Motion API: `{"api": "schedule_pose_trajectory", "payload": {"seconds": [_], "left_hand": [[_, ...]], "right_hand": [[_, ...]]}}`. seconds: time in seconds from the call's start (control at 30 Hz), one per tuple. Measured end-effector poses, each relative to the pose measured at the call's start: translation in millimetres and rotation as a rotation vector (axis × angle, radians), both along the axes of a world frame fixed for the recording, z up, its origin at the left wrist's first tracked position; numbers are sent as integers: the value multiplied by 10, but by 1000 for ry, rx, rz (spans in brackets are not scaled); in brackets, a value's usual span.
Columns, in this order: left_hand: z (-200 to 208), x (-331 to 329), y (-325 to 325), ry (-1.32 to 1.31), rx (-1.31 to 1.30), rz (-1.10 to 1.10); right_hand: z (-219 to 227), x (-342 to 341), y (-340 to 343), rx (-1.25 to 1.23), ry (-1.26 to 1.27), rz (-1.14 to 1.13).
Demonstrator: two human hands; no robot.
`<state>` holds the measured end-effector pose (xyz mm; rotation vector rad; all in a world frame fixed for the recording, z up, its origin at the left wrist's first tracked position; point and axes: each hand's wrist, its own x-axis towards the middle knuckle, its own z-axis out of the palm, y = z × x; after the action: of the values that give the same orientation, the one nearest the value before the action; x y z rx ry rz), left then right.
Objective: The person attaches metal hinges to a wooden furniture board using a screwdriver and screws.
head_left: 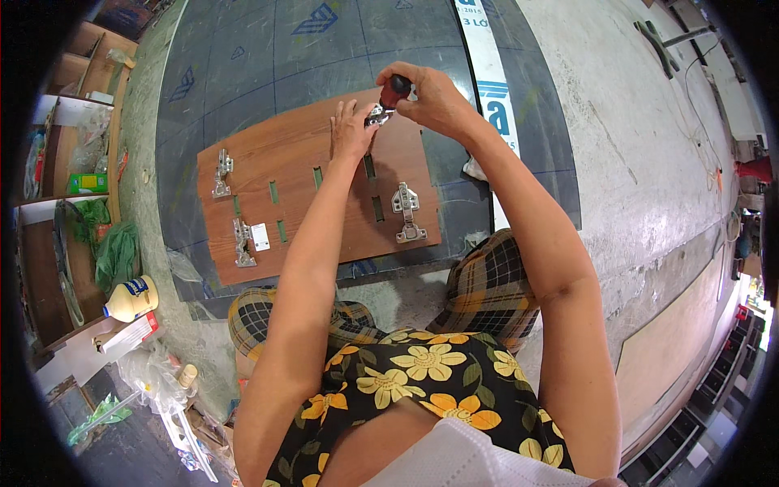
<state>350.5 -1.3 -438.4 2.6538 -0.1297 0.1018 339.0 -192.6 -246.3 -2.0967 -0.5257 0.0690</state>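
My right hand [426, 99] is closed around a screwdriver [395, 92] with a red and black handle, its tip down at a metal cabinet hinge [378, 116]. That hinge sits near the far edge of a brown wooden panel [300, 211] with several slots cut through it. Flat on the panel beside the hinge lies my left hand [350, 130], fingers stretched out and its thumb side near the metal; whether it pinches the hinge is hidden. Other hinges rest on the panel: one at far left [222, 174], one at near left [243, 242] and one at near right [409, 213].
Under the panel is a dark sheet [268, 49] with a white printed strip [495, 114]. Wooden shelving [118, 105] stands at the left, with a yellowish bottle [132, 299] and plastic bags close by. Pliers [657, 47] lie on the concrete floor at far right.
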Motion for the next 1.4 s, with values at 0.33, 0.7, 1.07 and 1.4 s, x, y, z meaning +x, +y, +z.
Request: {"api": "schedule_pose_trajectory", "payload": {"seconds": [0.33,0.7,1.07,1.4], "left_hand": [[-6,-15,3,-7,-7,-22],[-17,7,-3,-1,-9,-16],[-52,-20,92,-19,125,-32],[134,-70,483,-38,73,58]], "right_hand": [[-73,-5,43,-170,-284,38],[-25,-22,6,-243,-151,-16],[268,2,-45,-138,-235,-156],[90,-18,79,-203,-207,-24]]}}
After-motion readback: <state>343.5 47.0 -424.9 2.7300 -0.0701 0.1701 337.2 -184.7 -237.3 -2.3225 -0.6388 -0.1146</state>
